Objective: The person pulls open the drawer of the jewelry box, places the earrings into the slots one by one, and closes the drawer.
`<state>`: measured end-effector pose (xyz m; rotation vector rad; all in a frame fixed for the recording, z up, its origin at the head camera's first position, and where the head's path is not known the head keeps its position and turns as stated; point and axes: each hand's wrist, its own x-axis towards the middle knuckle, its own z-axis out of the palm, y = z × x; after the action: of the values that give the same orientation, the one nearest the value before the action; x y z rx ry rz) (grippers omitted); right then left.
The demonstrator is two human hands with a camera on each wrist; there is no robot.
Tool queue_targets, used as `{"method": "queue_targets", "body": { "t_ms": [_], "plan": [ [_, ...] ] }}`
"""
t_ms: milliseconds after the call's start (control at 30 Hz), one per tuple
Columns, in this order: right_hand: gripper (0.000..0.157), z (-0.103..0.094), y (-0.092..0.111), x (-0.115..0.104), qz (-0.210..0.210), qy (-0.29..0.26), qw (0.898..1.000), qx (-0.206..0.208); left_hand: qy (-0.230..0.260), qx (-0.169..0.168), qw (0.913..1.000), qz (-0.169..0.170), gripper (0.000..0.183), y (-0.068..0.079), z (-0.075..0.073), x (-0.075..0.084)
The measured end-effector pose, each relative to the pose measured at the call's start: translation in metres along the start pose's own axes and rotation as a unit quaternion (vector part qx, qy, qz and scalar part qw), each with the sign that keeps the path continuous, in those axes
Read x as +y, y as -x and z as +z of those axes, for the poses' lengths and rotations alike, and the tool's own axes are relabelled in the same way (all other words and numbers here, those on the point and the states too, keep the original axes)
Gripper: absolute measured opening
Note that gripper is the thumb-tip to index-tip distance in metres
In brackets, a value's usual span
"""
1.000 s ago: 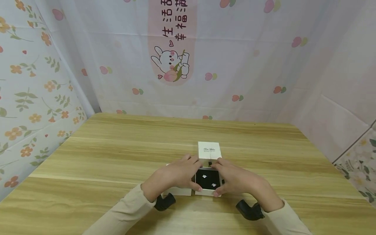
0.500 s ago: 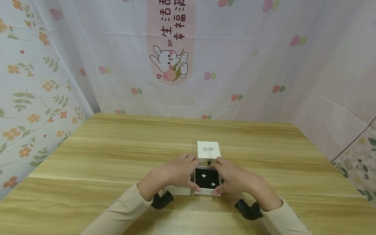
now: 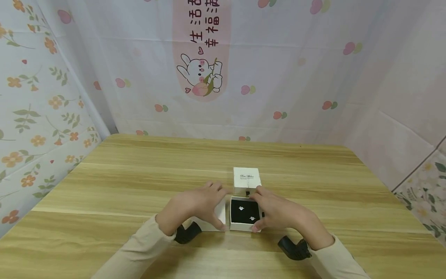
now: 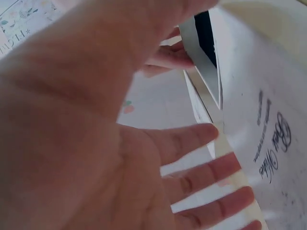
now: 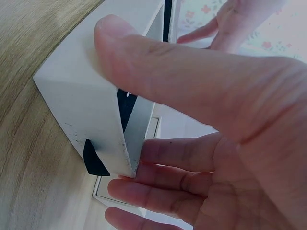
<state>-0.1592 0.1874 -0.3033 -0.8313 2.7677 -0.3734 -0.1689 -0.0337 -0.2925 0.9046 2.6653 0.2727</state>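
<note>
A white jewellery box drawer [image 3: 240, 226] lies on the table, lined with a black insert [image 3: 246, 213] bearing two small sparkling pieces of jewellery. My right hand [image 3: 278, 213] holds it, thumb on the near wall and fingers at the far wall. A black pull tab [image 5: 94, 160] sticks out of its right end in the right wrist view. Just left of the drawer is a white box sleeve [image 3: 220, 213], printed with script in the left wrist view. My left hand [image 3: 195, 203] is spread over this sleeve, fingers fairly straight; contact is unclear.
Behind the drawer stands another white box [image 3: 246, 178] with script on top and a black tab facing me. The wooden table [image 3: 139, 170] meets patterned cloth [image 3: 271, 58] at the back and sides. Black wrist mounts [image 3: 294, 248] hang below both wrists.
My left hand has left the drawer's left side and moved left over the sleeve. My right hand stays on the drawer, and the boxes keep their places.
</note>
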Motion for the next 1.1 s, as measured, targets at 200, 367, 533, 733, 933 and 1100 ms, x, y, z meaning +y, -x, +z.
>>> {"method": "queue_targets", "body": {
  "t_ms": [200,367,533,733,933,1100],
  "plan": [
    [0.075,0.0001,0.0004,-0.0001,0.000,0.004,1.000,0.000,-0.006,-0.004,0.9994,-0.032,0.083,0.0018,-0.0010,-0.0006],
    [0.075,0.0001,0.0002,-0.0006,0.008,0.000,1.000,-0.003,-0.007,-0.014,0.9990,-0.041,0.078,0.0016,-0.0016,-0.0022],
    [0.076,0.0006,-0.0002,0.0000,0.011,-0.002,1.000,-0.004,-0.008,-0.018,0.9990,-0.040,0.073,0.0002,-0.0019,-0.0026],
    [0.076,0.0012,-0.0001,0.0017,0.003,0.001,1.000,-0.004,-0.013,-0.015,0.9991,-0.038,0.068,-0.0009,-0.0019,-0.0029],
    [0.076,0.0010,-0.0003,0.0020,0.003,0.002,1.000,-0.004,-0.016,-0.013,0.9990,-0.039,0.070,-0.0013,-0.0019,-0.0029],
    [0.075,0.0009,0.0003,0.0017,0.005,0.002,1.000,-0.004,-0.015,-0.014,0.9989,-0.042,0.071,-0.0023,-0.0019,-0.0029]
  ]
}}
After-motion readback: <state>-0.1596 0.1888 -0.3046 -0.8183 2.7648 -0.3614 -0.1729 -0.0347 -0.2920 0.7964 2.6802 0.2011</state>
